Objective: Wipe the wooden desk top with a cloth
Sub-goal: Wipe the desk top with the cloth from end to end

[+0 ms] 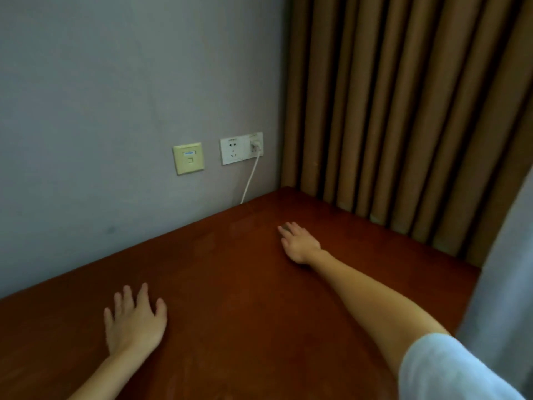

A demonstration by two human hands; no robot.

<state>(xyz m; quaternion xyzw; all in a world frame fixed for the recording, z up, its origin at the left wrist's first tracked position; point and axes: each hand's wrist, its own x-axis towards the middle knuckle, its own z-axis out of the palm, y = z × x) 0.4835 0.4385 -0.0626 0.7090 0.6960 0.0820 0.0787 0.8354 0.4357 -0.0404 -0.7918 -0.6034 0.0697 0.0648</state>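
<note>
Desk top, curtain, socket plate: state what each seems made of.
Desk top: wood or wood veneer, reddish-brown, smooth with a soft sheen where light falls. Curtain: matte brown cloth, hanging in soft vertical folds. Socket plate: probably hard plastic, white, smooth and flat.

Dim, flat light here; faint sheen on the desk top (245, 284) mid-frame, lines bending toward the right edge, everything slightly soft.
</note>
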